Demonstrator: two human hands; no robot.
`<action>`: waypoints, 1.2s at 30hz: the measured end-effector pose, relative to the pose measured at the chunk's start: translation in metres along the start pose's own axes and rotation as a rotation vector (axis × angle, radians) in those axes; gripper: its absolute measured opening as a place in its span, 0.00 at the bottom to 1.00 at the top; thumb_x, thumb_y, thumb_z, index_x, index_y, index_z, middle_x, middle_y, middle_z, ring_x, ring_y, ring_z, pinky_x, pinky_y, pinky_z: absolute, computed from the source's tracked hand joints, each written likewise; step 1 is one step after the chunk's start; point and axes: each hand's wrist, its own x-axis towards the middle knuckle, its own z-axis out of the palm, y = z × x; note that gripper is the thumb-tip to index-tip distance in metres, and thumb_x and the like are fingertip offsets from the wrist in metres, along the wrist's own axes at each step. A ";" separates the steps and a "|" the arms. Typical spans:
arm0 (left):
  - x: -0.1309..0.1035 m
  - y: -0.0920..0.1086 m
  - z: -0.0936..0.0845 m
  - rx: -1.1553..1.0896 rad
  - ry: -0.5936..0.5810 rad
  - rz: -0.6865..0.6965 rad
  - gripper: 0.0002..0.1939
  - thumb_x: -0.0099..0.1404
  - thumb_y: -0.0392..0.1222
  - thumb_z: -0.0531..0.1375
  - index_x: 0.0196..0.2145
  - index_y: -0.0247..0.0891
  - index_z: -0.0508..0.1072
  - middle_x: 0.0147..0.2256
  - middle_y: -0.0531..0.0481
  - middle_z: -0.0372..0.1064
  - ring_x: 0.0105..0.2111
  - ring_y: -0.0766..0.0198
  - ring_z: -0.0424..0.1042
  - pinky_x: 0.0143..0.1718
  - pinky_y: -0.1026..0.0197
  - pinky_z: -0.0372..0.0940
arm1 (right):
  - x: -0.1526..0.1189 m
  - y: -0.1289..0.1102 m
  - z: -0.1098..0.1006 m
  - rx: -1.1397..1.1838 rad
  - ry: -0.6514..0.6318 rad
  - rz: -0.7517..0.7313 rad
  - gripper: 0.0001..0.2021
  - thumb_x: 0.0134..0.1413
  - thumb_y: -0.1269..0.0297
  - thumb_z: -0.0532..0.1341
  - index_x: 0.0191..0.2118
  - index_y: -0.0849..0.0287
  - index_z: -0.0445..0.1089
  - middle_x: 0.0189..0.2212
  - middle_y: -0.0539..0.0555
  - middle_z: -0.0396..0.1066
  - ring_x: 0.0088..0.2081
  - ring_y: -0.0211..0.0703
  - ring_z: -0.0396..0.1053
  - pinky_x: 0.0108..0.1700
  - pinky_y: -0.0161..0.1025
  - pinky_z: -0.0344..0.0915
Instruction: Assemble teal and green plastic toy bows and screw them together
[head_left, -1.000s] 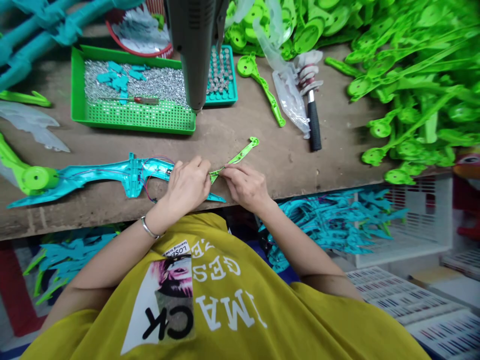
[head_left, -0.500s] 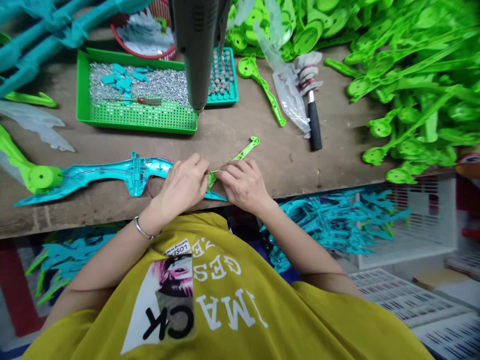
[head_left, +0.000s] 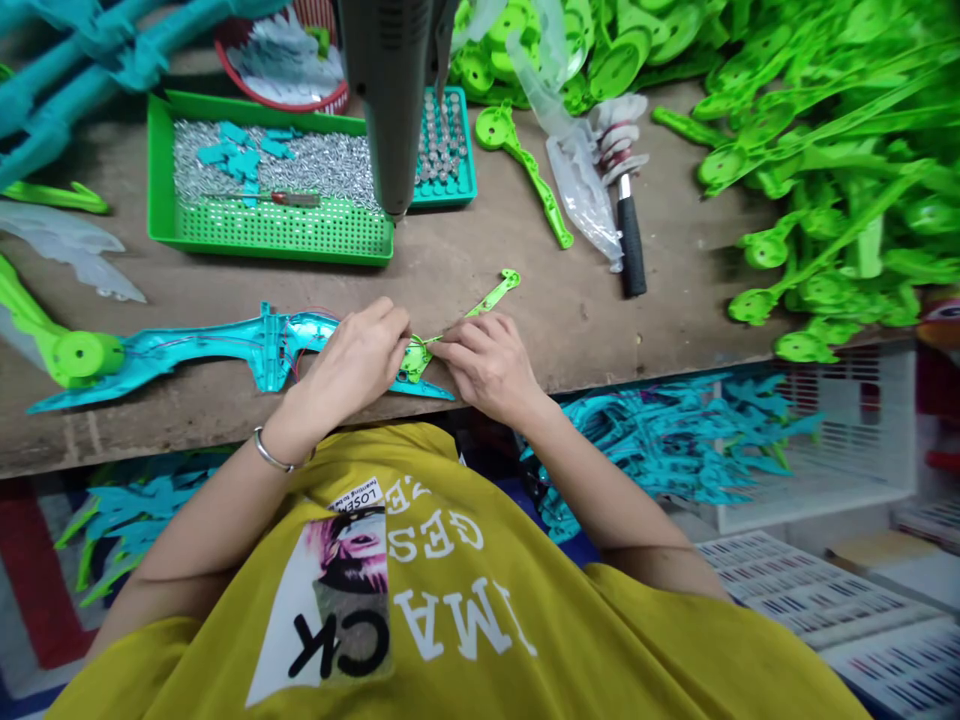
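A long turquoise plastic toy bow frame (head_left: 195, 343) lies along the table's front edge, thin wires running through it. A green round part (head_left: 82, 356) is on its left end. On its right end sits a green limb piece (head_left: 415, 362), whose narrow arm (head_left: 495, 294) slants up past my right hand. My left hand (head_left: 364, 358) is closed over the frame's right part, its fingertips bent beside the green piece; what they grip is hidden. My right hand (head_left: 491, 365) pinches a thin light-green cord (head_left: 432, 341) at that joint, its fingers pressed together.
A green tray (head_left: 277, 245) holds screws, small turquoise parts and a screwdriver (head_left: 292, 199). Above it hangs a grey powered tool (head_left: 390, 120). A teal rack (head_left: 446, 195), a hammer (head_left: 631, 245) and a pile of green parts (head_left: 840, 180) stand further out. Turquoise frames (head_left: 660, 440) fill a crate below.
My left hand has moved slightly left, uncovering more of the green piece on the frame. The right hand stays nearly in place. The view has shifted a little.
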 end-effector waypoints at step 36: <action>-0.030 -0.023 0.004 0.194 0.101 0.069 0.13 0.74 0.35 0.49 0.40 0.35 0.73 0.35 0.45 0.67 0.37 0.56 0.67 0.39 0.56 0.61 | 0.012 -0.029 0.002 0.018 -0.045 0.025 0.12 0.64 0.73 0.51 0.43 0.57 0.71 0.41 0.55 0.78 0.44 0.47 0.66 0.57 0.47 0.54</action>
